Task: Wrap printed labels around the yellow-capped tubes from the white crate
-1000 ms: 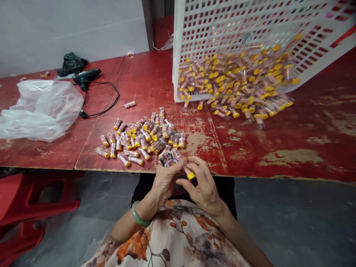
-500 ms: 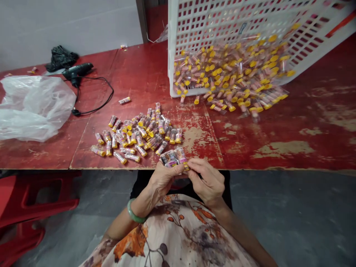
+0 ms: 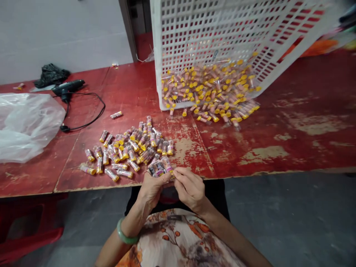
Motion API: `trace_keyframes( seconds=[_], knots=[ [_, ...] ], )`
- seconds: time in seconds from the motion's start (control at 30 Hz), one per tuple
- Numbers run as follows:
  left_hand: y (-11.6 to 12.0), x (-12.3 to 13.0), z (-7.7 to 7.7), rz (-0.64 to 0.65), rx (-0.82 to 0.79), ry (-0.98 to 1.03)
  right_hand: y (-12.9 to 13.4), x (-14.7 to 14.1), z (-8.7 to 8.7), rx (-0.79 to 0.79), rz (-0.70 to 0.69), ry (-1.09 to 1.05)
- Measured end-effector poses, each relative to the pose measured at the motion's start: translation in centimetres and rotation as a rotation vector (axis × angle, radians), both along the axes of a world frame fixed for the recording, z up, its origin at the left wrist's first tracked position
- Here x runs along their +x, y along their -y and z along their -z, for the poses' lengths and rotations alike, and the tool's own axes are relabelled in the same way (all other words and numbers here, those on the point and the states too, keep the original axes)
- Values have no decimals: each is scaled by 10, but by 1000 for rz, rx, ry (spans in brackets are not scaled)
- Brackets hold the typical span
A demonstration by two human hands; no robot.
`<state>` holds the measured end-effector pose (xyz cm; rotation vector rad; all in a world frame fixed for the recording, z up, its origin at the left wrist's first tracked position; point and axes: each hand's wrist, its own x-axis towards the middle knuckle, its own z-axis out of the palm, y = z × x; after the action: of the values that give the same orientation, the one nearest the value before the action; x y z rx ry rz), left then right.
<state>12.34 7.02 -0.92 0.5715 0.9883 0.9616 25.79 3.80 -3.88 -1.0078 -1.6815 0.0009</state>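
My left hand point(image 3: 152, 188) is closed around a few small printed labels point(image 3: 160, 167), its thumb on top, at the table's front edge. My right hand point(image 3: 190, 187) pinches the right end of the same labels between thumb and fingertips. Whether they are loose or joined I cannot tell. Just beyond the hands lies a loose pile of small clear tubes with yellow caps point(image 3: 130, 148), their sides wrapped in printed labels. One such tube point(image 3: 116, 115) lies apart behind the pile.
A white plastic crate point(image 3: 158, 55) lies on its side, with many pink-filled, yellow-capped tubes point(image 3: 214, 89) spilling onto the red table point(image 3: 264, 154). At left are a clear plastic bag point(image 3: 27, 126), a black heat gun point(image 3: 68, 87) with its cord and a black bag point(image 3: 51, 75). A red stool point(image 3: 33, 243) stands below.
My view has turned a little to the right and tilted, so the table's things appear farther left and lower. Both hands keep the same hold on the labels.
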Motion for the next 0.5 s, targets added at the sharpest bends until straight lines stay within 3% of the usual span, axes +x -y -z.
trace_keyframes(
  seconds=[0.1, 0.2, 0.3, 0.4, 0.5],
  knots=[
    [-24, -28, -7, -60, 182, -364, -36, 40, -1, -200, -32, 128],
    [-58, -66, -14, -130, 418, -973, -94, 104, 0, -489, 391, 184],
    [-90, -97, -12, -145, 539, -1471, -150, 154, 7, -574, 546, 165],
    [-111, -113, -6, -118, 584, -1622, -180, 172, 18, -647, 565, 135],
    [-113, -119, -7, -212, 631, -1591, -183, 173, 25, -687, 558, 44]
  ],
)
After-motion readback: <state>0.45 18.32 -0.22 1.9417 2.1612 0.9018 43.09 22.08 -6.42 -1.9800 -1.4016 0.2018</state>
